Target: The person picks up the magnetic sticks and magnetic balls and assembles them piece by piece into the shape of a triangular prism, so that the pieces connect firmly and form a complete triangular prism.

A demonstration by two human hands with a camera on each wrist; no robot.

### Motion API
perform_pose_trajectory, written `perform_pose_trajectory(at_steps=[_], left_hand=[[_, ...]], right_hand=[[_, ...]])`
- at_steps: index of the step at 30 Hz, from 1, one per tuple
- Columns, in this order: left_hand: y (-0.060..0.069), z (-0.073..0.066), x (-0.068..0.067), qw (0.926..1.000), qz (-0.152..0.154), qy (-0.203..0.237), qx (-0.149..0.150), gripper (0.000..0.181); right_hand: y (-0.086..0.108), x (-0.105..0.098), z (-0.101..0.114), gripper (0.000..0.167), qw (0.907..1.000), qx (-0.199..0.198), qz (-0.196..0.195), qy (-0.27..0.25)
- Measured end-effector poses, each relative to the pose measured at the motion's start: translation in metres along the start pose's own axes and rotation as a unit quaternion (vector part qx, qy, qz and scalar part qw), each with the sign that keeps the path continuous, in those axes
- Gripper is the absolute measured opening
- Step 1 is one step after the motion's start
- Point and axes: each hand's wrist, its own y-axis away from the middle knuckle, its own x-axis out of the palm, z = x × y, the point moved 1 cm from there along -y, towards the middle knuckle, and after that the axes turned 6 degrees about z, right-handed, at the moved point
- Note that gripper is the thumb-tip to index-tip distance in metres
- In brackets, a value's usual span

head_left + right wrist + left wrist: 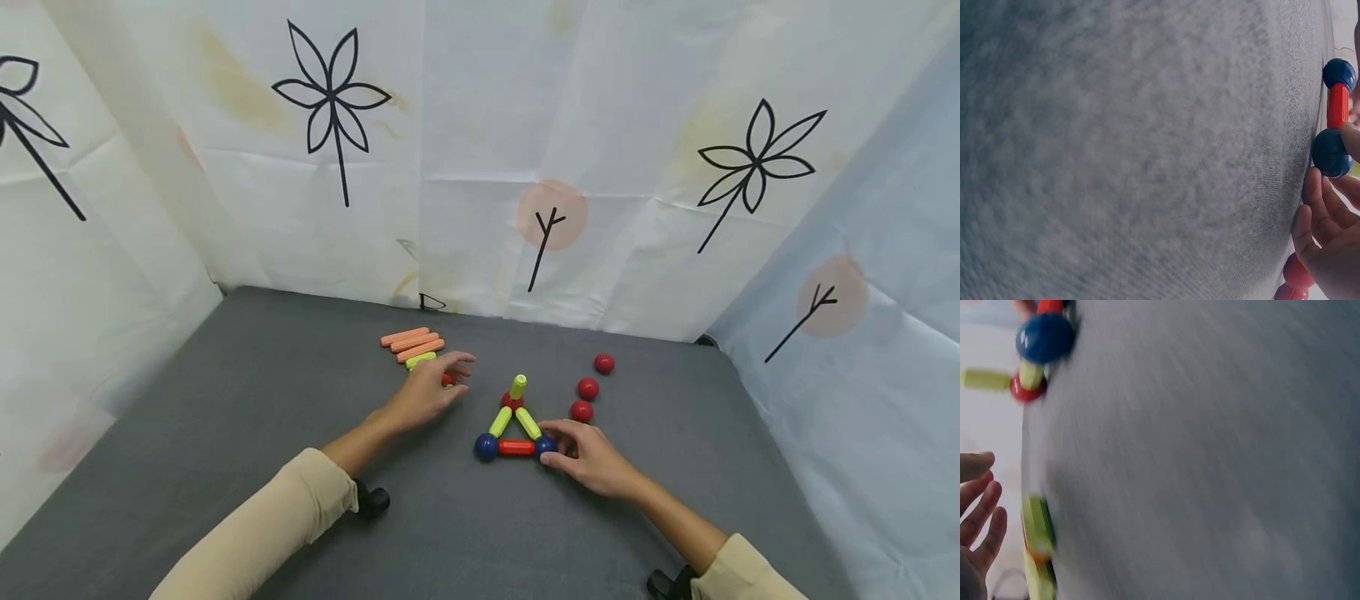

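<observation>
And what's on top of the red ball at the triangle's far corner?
A lime rod stands upright on the red ball, its upper end bare. The rod covers the spot where they meet, so that can't be seen.

A big white cloth [480, 100] is hanging behind a dark grey table [187, 433], and creases are making thin lines across it. Two black flowers [331, 96] are showing there, one on the left and one on the right. Between them, a black twig [542, 250] is crossing a pale pink circle [567, 190]. Soft yellow smudges [236, 79] are dotting the cloth. On the left, another pale cloth [75, 308] is hanging, showing part of a third flower [39, 159]. On the right, a side cloth [892, 400] is looking bluish and shady.
</observation>
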Motion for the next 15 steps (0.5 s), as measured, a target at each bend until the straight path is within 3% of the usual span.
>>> perform_pose_trajectory(at_steps=[7, 9, 13, 15], left_hand=[[0.025, 0.017, -0.020, 0.9910, -0.011, -0.124, -0.049, 0.039], [0.029, 0.017, -0.020, 0.9855, -0.003, -0.165, -0.039, 0.038], [0.033, 0.014, -0.019, 0.9694, 0.026, -0.244, 0.012, 0.035], [0.034, 0.013, -0.018, 0.9649, 0.036, -0.258, 0.032, 0.033]], right_hand=[[0.000, -0.001, 0.001, 0.045, 1.0000, 0.003, 0.002, -0.001], [0.000, 0.000, 0.001, 0.045, 1.0000, 0.003, 0.003, 0.000], [0.000, 0.000, 0.001, 0.045, 1.0000, 0.005, 0.002, 0.001], [0.000, 0.000, 0.001, 0.045, 1.0000, 0.006, 0.002, 0.002]])
